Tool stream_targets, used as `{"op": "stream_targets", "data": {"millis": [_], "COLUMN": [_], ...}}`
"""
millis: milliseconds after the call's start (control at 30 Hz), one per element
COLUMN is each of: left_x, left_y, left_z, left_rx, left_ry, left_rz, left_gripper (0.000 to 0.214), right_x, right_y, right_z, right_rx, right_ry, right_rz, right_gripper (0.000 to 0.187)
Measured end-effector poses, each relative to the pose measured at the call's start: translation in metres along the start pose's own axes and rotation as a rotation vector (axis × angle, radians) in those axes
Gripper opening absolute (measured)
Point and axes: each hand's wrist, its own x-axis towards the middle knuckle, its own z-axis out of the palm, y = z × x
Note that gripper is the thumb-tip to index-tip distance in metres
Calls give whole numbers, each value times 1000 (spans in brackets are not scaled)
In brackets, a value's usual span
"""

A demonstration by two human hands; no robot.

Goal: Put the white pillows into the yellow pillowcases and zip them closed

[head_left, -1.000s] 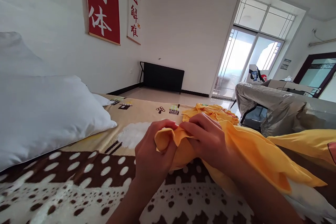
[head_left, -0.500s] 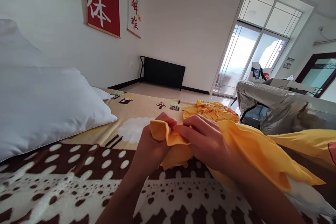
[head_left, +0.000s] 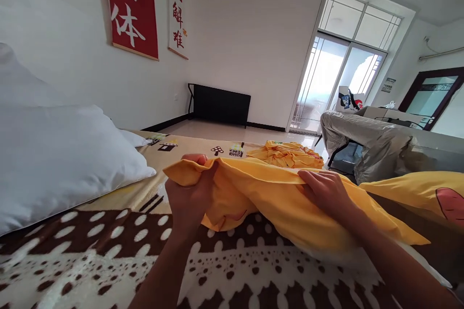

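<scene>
A yellow pillowcase [head_left: 268,188] stretches between my hands above the bed. My left hand [head_left: 190,195] is closed around its far left end, and a corner of the fabric sticks out past the fist. My right hand [head_left: 324,193] grips the upper edge farther to the right, with the thumb side hidden by cloth. Under the right forearm, part of a white pillow [head_left: 422,256] shows at the right end of the pillowcase. The patterned brown, white and beige blanket [head_left: 119,260] lies below both hands.
White pillows [head_left: 68,159] lie on the left of the bed. A crumpled yellow cloth [head_left: 286,154] is at the bed's far edge. Another yellow pillow [head_left: 416,188] is at the right. A plastic-covered table [head_left: 369,135] stands beyond, and a black folded panel [head_left: 221,105] leans by the wall.
My hands have moved apart, the left one leftward and the right one rightward. The bunched edge of the pillowcase is now drawn out into a long span between them.
</scene>
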Motion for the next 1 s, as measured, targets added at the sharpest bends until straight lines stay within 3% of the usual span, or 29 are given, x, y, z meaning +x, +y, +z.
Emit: {"op": "stream_targets", "data": {"millis": [133,233,300,400,500,600,667,733,833,900,1000], "left_x": [12,32,50,79,100,105,102,98,91,89,89], "left_y": [-2,11,31,71,111,137,144,147,150,155,167], "left_z": [18,39,57,82,98,100,96,90,87,89,94], "left_rx": [155,307,370,410,554,794,901,935,933,934,920], "left_ry": [61,53,72,106,63,36,4,-23,-16,11,76], "left_rz": [133,243,322,531,695,697,709,737,763,794,860], "left_gripper": [24,24,25,27,33,42,44,45,46,45,50], "right_x": [-11,-4,1,-6,-37,-78,-101,-116,-123,-118,-99], "right_y": [24,49,68,86,75,35,5,-20,-39,-33,11], "right_z": [-15,-42,-64,-90,-96,-83,-70,-57,-42,-38,-53], "right_rx": [-135,-223,-273,-262,-71,121,241,331,324,243,44], "right_ry": [-40,3,66,161,105,-76,-222,-301,-281,-275,-354], "right_rz": [-5,20,124,398,540,612,671,684,633,617,702], "right_gripper": [29,38,42,42,49,78,88,82,54,32,16]}}
